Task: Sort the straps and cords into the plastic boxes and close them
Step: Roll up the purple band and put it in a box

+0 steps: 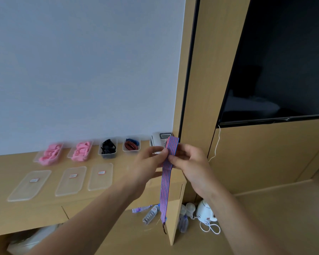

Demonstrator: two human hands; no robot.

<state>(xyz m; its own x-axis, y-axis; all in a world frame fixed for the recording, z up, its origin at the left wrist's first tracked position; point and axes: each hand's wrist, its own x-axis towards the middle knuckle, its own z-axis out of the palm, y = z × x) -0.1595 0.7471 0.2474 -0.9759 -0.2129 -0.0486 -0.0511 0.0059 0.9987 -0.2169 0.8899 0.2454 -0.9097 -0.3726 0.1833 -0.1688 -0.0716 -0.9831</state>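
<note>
Both hands hold a red-and-blue striped strap [165, 190] in the air over the desk's right end. My left hand [151, 163] pinches its folded upper part from the left, and my right hand [189, 162] pinches it from the right. The strap's long tail hangs down past the desk edge. Along the wall stand several open clear boxes: two with pink straps [50, 153] [81, 150], one with black cords [108, 149], one with red and blue cords [131, 145]. Three clear lids [29, 184] [71, 180] [100, 176] lie flat in front of them.
A desk phone [161, 139] sits at the desk's back right corner, behind the strap. A dark TV screen [276, 61] hangs on the wooden wall panel to the right. On the floor lie plastic bottles [151, 214] and a white kettle [205, 211] with its cord.
</note>
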